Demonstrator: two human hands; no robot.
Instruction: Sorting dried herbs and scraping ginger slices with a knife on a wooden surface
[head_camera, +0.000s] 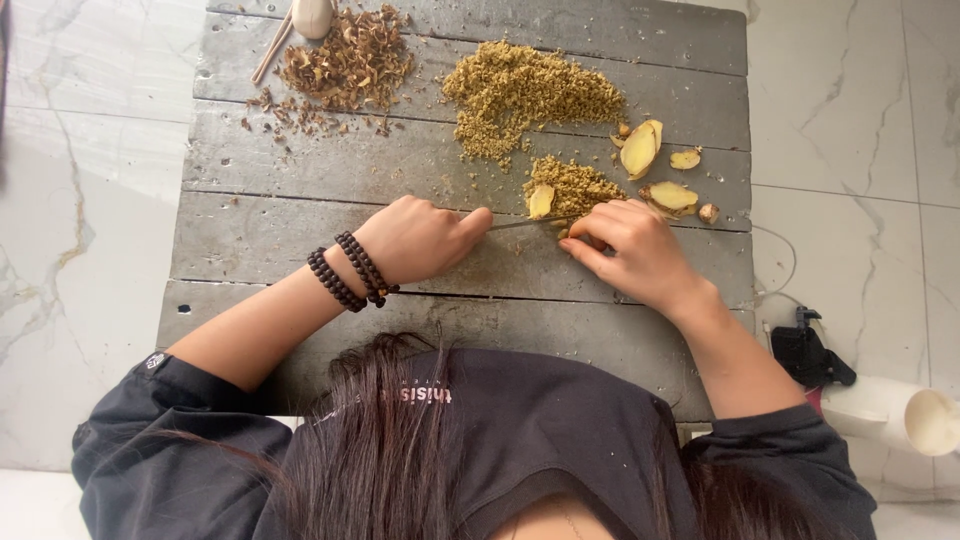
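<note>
No package, sign or screen showed anywhere on the grey wooden board or on the marble floor around it. The only label-like things were on the person's black top: a small pale print patch on the sleeve near the board's lower left corner, and a short line of pinkish lettering on the chest below the board's near edge (seen upside down from this view).

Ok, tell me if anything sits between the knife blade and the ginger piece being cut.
Nothing visible does. The left hand holds the knife, whose blade reaches the ginger slice directly. The right hand steadies it from the other side; the minced pile lies just behind.
</note>
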